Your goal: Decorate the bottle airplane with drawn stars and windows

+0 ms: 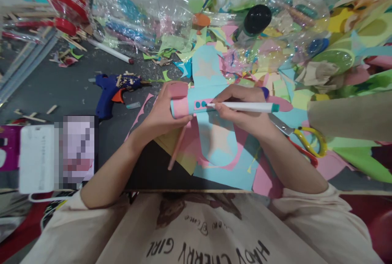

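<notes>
A paper airplane model (211, 133) with a light-blue and pink tube body, rounded wings and pale stars lies before me. My left hand (167, 109) is closed round the pink end of its body. In my right hand (241, 105) is a white marker pen (245, 106) with a teal end, held in a writing grip. Its tip touches a small pink strip on the body, beside two teal dots. The side of my right hand rests by the tube. Under the model are blue and pink paper sheets (220, 177).
A blue glue gun (105, 92) lies left of my left hand. Scissors (309, 141) with yellow and red handles lie by my right forearm. Paper scraps and clear plastic bottles (137, 7) crowd the back. A phone (79, 145) and white power bank (36, 158) lie at left.
</notes>
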Tool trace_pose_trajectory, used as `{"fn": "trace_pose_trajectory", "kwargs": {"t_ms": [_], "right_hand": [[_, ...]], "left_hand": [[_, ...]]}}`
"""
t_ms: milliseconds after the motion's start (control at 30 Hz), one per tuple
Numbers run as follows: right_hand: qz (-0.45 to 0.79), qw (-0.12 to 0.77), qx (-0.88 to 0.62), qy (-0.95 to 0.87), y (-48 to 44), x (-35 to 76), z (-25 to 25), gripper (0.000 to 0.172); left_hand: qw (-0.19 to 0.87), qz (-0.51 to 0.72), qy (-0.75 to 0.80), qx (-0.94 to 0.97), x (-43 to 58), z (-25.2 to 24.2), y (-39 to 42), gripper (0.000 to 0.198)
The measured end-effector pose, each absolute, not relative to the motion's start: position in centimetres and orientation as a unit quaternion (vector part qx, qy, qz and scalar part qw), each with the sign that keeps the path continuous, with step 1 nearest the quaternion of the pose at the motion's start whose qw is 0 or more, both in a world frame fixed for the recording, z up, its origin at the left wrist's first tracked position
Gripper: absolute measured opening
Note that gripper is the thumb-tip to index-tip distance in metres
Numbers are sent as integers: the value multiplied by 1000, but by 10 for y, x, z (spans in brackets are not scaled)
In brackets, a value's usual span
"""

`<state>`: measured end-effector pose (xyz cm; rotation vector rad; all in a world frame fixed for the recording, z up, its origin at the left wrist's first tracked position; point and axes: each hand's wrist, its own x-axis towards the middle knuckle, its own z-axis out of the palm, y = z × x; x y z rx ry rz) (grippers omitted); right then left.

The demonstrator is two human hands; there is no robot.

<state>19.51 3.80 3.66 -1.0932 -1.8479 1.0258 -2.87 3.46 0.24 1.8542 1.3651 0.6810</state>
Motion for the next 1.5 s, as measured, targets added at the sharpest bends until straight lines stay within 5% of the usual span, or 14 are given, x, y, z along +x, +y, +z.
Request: {"fn": "trace_pose_trajectory", "kwargs": {"t_ms": [1500], "right_hand": [[391,317,-422,-754,47,208,39,18]], "left_hand": [[354,242,532,730,-29,7,36,65]]}}
